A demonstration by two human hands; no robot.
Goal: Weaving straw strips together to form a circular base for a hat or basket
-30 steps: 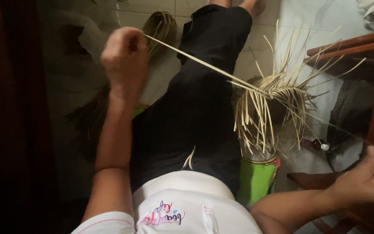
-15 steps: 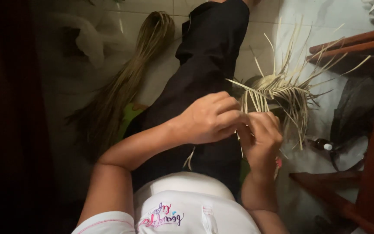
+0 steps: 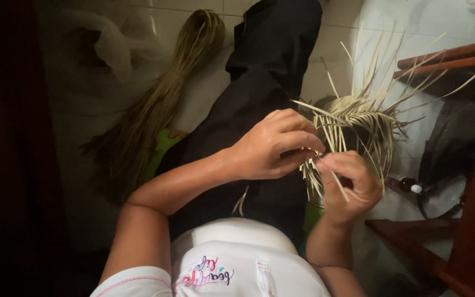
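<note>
Closely paired, left hand point(image 3: 273, 144) and right hand point(image 3: 347, 184), each grip pinching stiff pale straw strips point(image 3: 358, 118), spiky half-woven piece.

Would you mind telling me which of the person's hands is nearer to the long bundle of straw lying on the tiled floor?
Left. The left hand is nearer the bundle of straw, though apart from it, at the woven straw piece. The right hand lies farther away.
</note>
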